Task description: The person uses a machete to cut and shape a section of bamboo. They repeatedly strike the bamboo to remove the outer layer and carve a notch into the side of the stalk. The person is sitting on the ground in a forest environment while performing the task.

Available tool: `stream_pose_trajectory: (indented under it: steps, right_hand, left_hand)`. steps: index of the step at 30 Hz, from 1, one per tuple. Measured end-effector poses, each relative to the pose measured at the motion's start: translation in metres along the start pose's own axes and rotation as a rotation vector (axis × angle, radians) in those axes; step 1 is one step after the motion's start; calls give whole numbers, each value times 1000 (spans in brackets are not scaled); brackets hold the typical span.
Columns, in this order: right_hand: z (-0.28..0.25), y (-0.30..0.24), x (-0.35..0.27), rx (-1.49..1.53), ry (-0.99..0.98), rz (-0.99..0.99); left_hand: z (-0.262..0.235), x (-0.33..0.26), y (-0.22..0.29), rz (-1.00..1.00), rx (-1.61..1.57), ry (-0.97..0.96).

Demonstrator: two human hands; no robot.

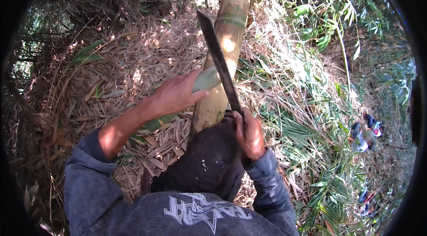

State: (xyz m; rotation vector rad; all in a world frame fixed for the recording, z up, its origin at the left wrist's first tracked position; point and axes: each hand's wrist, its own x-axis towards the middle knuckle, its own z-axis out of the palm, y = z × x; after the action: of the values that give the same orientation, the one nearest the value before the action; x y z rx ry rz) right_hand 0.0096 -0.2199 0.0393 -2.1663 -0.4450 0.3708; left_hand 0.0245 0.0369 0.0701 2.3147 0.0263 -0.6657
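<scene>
Machete (220, 60) is gripped in the right hand (250, 133), right of the bamboo pole (231, 31), and slants above it; the left hand (172, 94), at the pole's left edge, grasps a green strip (205, 80) reaching over the pole.

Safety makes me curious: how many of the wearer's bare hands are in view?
2: the left hand grips the green piece; the right hand holds the dark long-bladed knife.

Two hands (171, 94) (250, 133), one machete (218, 57), one strip (205, 80), one pole (234, 7).
</scene>
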Motion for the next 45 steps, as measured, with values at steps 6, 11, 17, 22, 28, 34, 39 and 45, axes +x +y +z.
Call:
stream_pose_trajectory:
  steps: [6,11,17,22,28,34,39,45]
  right_hand:
    - [-7,-4,3,98,70,44]
    - [-6,22,15,49,110,-63]
    - [-12,3,23,152,104,29]
    - [-3,27,23,-128,16,-68]
    - [-12,16,21,43,5,-10]
    - [-17,-2,16,143,177,13]
    - [0,33,23,-51,19,-70]
    - [-9,22,27,-40,-5,-117]
  left_hand:
    - [18,23,-16,91,15,105]
    - [24,31,-26,109,-106,125]
    - [29,31,-33,90,-113,148]
    - [26,31,-28,93,-112,141]
    - [27,32,-31,163,-47,203]
    - [29,31,-26,74,-25,182]
    - [33,33,-29,100,-2,199]
    - [37,34,-39,84,-7,183]
